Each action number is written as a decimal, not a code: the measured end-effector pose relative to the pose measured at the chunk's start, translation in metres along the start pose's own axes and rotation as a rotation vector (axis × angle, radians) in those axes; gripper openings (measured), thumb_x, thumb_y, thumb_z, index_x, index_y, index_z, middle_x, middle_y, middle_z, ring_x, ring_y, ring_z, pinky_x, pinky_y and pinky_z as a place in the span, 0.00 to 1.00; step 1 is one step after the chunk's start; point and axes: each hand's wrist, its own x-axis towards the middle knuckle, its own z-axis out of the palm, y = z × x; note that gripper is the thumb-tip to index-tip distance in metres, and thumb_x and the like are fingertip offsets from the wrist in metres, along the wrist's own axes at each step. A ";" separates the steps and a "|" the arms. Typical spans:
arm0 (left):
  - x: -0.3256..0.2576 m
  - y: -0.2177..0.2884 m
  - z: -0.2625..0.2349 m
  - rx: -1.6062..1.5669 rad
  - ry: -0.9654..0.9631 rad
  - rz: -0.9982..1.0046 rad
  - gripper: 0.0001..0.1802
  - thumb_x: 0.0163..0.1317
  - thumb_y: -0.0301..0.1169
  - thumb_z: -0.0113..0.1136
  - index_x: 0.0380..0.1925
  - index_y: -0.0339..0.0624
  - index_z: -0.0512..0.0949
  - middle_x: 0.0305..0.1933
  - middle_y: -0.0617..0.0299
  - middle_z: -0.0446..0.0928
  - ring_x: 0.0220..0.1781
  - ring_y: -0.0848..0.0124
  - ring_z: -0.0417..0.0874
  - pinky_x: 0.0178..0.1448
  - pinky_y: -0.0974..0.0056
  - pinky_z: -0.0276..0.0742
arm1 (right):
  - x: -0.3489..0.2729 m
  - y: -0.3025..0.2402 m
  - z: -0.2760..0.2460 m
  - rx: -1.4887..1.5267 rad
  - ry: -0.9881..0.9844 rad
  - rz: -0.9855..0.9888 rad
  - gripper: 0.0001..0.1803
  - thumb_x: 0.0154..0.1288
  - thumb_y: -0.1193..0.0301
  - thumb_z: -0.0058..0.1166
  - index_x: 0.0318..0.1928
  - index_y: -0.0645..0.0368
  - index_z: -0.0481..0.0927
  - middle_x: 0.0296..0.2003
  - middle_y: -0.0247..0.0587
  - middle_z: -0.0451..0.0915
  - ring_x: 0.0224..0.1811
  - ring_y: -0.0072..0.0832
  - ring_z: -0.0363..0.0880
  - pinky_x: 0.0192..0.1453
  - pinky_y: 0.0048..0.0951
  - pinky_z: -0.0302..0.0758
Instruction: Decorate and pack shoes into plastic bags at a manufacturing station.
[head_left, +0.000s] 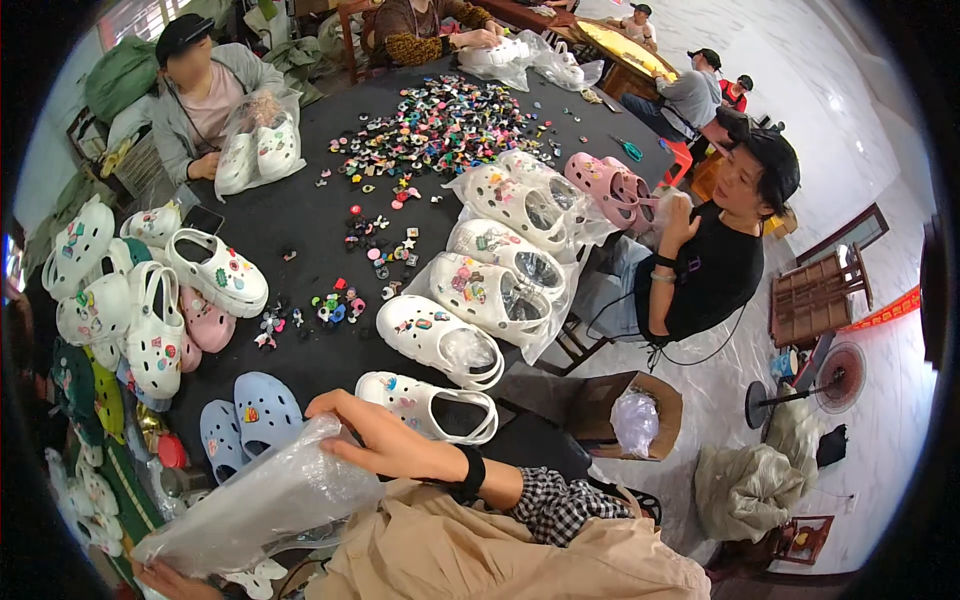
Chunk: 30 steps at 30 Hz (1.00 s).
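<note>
A clear plastic bag (262, 502) is stretched between my two hands in front of my body. My right hand (385, 438), with a black band at its wrist, pinches the bag's upper end. At the lower left edge my left hand (172, 582) holds the other end; part of it is cut off by the picture's rim. Just beyond the bag sits a pair of light blue clogs (268, 412), one with a charm on it. To the right of these stand two white clogs, one (440, 335) beyond the other (400, 398), both decorated with charms.
Colourful shoe charms (440, 125) lie heaped on the black table (320, 215). Bagged white clogs (490, 295) line its right side; loose clogs (155, 320) crowd the left. Co-workers sit around it, one holding bagged clogs (262, 150). A cardboard box (650, 400) stands on the floor.
</note>
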 end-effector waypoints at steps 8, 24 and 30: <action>0.076 -0.101 -0.013 0.188 0.489 -0.732 0.17 0.71 0.30 0.39 0.36 0.28 0.75 0.29 0.49 0.77 0.23 0.56 0.75 0.29 0.58 0.73 | 0.026 -0.041 0.004 -0.548 -0.195 -0.466 0.53 0.39 0.73 0.70 0.68 0.52 0.56 0.62 0.53 0.61 0.65 0.50 0.60 0.71 0.48 0.52; 0.002 0.068 0.006 0.308 -0.404 0.514 0.33 0.61 0.31 0.58 0.64 0.35 0.59 0.65 0.47 0.65 0.64 0.50 0.68 0.68 0.49 0.59 | 0.029 0.034 0.053 -0.078 -0.138 -0.106 0.11 0.59 0.72 0.57 0.37 0.68 0.76 0.30 0.53 0.76 0.34 0.50 0.76 0.38 0.40 0.73; -0.020 0.093 0.053 0.208 -0.890 0.754 0.40 0.54 0.37 0.63 0.65 0.38 0.58 0.66 0.43 0.62 0.66 0.47 0.66 0.68 0.40 0.54 | 0.017 0.014 0.062 -0.100 -0.549 -0.116 0.20 0.63 0.61 0.51 0.31 0.71 0.74 0.23 0.59 0.75 0.25 0.50 0.74 0.31 0.44 0.68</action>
